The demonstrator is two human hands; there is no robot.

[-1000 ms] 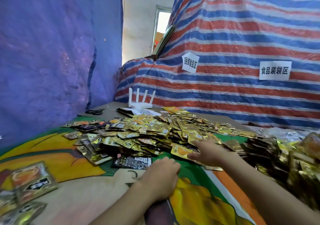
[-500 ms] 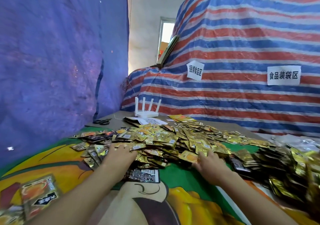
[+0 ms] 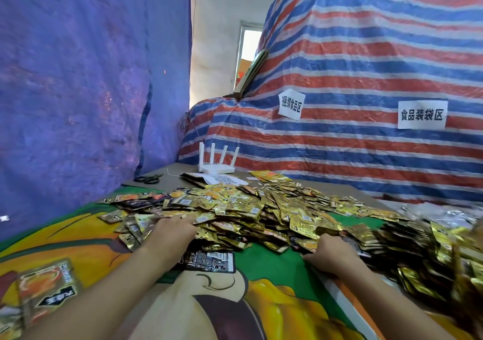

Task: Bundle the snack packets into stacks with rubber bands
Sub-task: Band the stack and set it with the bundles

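A wide heap of gold snack packets (image 3: pixel 248 209) lies on the cartoon-printed cloth (image 3: pixel 271 264). My left hand (image 3: pixel 171 232) rests on the heap's near left edge, fingers stretched flat over the packets. My right hand (image 3: pixel 330 252) is at the near right edge with its thumb on the cloth and its fingers buried under the packets. A black packet (image 3: pixel 209 261) lies flat by my left wrist. No rubber band can be made out.
More gold and dark packets (image 3: pixel 418 248) are heaped at the right, and loose orange packets (image 3: pixel 47 287) lie at the lower left. A white router (image 3: pixel 217 167), printed paper (image 3: pixel 224 180) and scissors (image 3: pixel 149 179) sit behind. A striped tarp (image 3: pixel 352 143) rises beyond.
My left hand moved from the cloth near me forward and left onto the heap. My right hand drew back from the heap's middle to its near right edge.
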